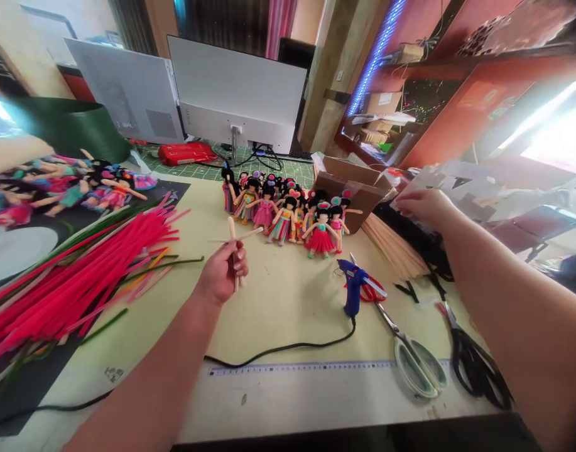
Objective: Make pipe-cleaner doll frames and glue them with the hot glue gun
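Note:
My left hand (230, 267) is closed around a small beige doll body (232, 229) made of fuzzy stems, with its arms spread sideways, held upright above the table. At the right, my right hand (422, 207) reaches over black fuzzy material (392, 220) beside an open cardboard box (348, 182). Its fingers are partly hidden and blurred, so I cannot tell whether they grip anything. Between my arms stands a group of finished dolls (288, 220) with black hair and colourful dresses. A blue glue gun (352, 285) rests on the table before them.
Pink and green pipe cleaners (80, 270) spread across the left, with more dolls (71, 188) behind. White-handled scissors (419, 367), black-handled scissors (476, 364) and beige stems (394, 248) lie at the right. A ruler (297, 369) and black cord (288, 346) run along the front. Monitors (240, 88) stand behind.

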Motion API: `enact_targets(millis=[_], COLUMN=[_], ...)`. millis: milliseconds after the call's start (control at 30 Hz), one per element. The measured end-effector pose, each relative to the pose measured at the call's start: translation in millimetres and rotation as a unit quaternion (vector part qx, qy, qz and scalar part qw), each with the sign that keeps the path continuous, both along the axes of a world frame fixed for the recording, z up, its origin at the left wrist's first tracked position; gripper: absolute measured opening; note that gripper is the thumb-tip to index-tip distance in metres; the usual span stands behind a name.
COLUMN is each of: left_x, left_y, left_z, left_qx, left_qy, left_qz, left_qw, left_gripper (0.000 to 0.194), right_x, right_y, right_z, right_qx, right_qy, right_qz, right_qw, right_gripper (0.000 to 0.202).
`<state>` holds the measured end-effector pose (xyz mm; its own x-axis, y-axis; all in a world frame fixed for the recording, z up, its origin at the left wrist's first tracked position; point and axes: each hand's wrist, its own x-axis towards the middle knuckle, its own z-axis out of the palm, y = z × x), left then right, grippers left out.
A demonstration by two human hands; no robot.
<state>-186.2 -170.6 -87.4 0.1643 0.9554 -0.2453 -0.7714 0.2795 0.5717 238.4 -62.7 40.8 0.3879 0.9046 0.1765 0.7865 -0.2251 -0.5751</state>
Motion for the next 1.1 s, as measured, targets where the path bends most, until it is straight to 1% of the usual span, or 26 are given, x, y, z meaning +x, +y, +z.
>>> enact_targets(millis=[67, 167, 267, 367, 500, 633, 700, 733, 767, 800, 833, 867, 967, 1033, 1100], left_x=[-1.6, -1.4, -0.1, 1.0, 2.6, 4.5, 5.3, 5.5, 5.5, 5.3, 4.8, 4.0, 0.1, -3.4, -7.0], left_y=[1.0, 1.2, 1.0, 0.7, -0.4, -0.7, 0.1, 0.6, 1.2, 1.7, 2.1, 2.4, 3.4, 4.6, 6.0], left_z=[-1.5, -4.3, -5.7, -5.2, -2.8, -2.0, -3.9, -5.5, -7.3, -9.2, -11.0, -12.7, -16.8, -19.2, -22.1], left_qx=[0.000, 0.001, 0.005, 0.004, 0.001, -0.007, -0.019, -0.023, -0.025, -0.022, -0.014, -0.001, 0.062, 0.111, 0.139], left_qy=[0.005, 0.015, 0.021, 0.026, 0.030, 0.039, 0.074, 0.101, 0.131, 0.164, 0.196, 0.229, 0.330, 0.416, 0.511], left_qz=[0.005, 0.004, 0.003, 0.006, 0.008, 0.004, 0.024, 0.038, 0.049, 0.053, 0.049, 0.039, 0.013, 0.016, 0.022], left_qw=[1.000, 1.000, 1.000, 1.000, 1.000, 0.999, 0.997, 0.994, 0.990, 0.985, 0.979, 0.973, 0.942, 0.902, 0.848], left_gripper=[0.012, 0.011, 0.012, 0.013, 0.013, 0.013, 0.014, 0.015, 0.016, 0.019, 0.021, 0.025, 0.032, 0.033, 0.032], right_x=[5.4, 13.2, 18.5, 18.4, 11.0, -2.7, -13.6, -20.5, -28.2, -36.4, -44.8, -53.1, -74.0, -83.0, -88.4], right_y=[-11.7, -22.6, -30.1, -36.5, -41.7, -53.7, -70.2, -81.3, -93.8, -106.9, -119.7, -131.4, -155.6, -162.0, -164.1], right_z=[-14.1, -33.3, -49.1, -60.5, -66.6, -62.8, -60.4, -60.0, -60.5, -62.2, -65.0, -69.0, -87.3, -102.2, -116.5], right_qx=[-0.049, -0.097, -0.128, -0.146, -0.167, -0.189, -0.250, -0.295, -0.347, -0.372, -0.378, -0.369, -0.302, -0.248, -0.195], right_qy=[0.026, 0.045, 0.048, 0.046, 0.046, 0.039, 0.036, 0.035, 0.035, 0.038, 0.043, 0.047, 0.030, 0.023, 0.039], right_qz=[-0.012, -0.016, -0.010, -0.001, 0.023, 0.061, 0.114, 0.154, 0.193, 0.217, 0.227, 0.228, 0.191, 0.166, 0.145], right_qw=[0.998, 0.994, 0.991, 0.988, 0.985, 0.979, 0.961, 0.942, 0.917, 0.902, 0.897, 0.900, 0.933, 0.954, 0.969], right_gripper=[0.013, 0.008, 0.006, 0.005, 0.006, 0.007, 0.011, 0.014, 0.017, 0.020, 0.024, 0.027, 0.032, 0.031, 0.028])
